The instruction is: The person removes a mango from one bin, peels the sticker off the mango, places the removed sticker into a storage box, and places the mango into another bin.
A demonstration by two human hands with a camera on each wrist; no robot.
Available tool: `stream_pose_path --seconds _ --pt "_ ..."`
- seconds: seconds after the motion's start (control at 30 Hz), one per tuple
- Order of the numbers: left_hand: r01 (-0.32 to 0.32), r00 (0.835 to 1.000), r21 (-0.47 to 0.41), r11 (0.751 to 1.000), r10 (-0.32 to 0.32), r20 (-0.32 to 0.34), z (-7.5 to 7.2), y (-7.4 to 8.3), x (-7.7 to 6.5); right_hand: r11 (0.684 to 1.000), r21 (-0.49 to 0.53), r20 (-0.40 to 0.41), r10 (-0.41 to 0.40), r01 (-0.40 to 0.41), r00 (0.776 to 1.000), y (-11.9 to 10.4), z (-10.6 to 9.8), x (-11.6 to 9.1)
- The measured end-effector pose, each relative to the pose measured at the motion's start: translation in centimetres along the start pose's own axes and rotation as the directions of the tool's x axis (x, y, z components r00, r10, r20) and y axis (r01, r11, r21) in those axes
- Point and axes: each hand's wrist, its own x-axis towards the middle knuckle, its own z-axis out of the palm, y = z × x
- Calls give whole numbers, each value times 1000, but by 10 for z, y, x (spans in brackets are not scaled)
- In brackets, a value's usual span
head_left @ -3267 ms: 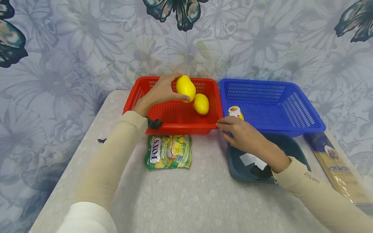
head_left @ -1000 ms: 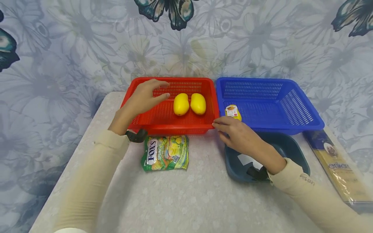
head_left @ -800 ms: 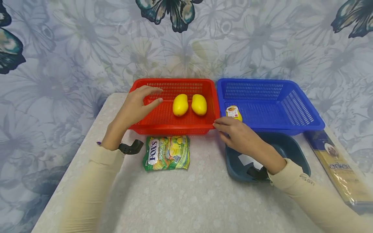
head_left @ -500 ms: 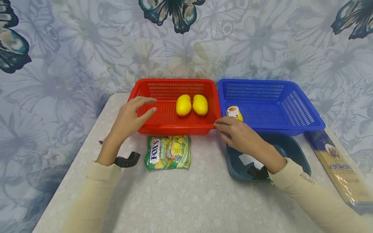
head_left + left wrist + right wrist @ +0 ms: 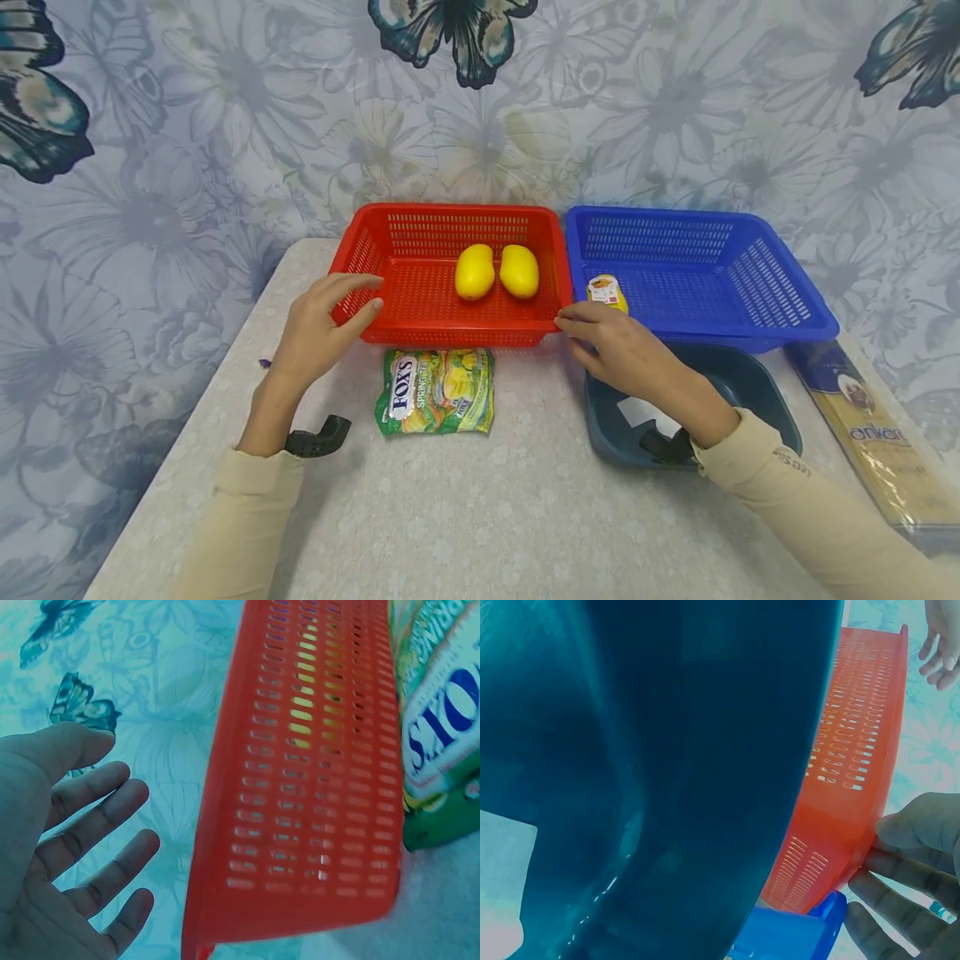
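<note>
Left hand (image 5: 318, 329) pulled back off red basket (image 5: 390, 329) — open, empty; right hand (image 5: 622, 350) unchanged, fingers straight.

A home: floral butterfly wallpaper (image 5: 225, 125) behind a cloth-covered table (image 5: 487, 500).

Perforated plastic red basket (image 5: 450, 321); glossy foil candy bag (image 5: 437, 390).

Red basket (image 5: 405, 321) is showing slotted mesh; blue basket (image 5: 750, 333) is matching in pattern; two mangoes (image 5: 475, 272) are appearing plain yellow; candy bag (image 5: 437, 402) is displaying green-yellow print; wall covering (image 5: 187, 125) is bearing grey flowers, teal butterflies
</note>
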Motion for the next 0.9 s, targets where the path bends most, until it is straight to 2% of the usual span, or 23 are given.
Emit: stream_pose_path --seconds 0.4,0.63,0.73,0.9 --pt "48 993 17 999 -46 -112 -2 -16 -26 1000 -5 3 4 -4 1000 -3 -2 0" --pt "86 977 28 996 -79 -200 -3 -24 -33 1000 -8 5 7 -7 1000 -3 -3 -2" --pt "104 973 21 994 -97 -211 -4 -26 -36 1000 -8 3 5 -5 1000 -3 -4 -2" --pt "97 968 24 995 -89 -235 -4 -33 -39 1000 -11 6 4 -3 1000 -2 -3 -2"
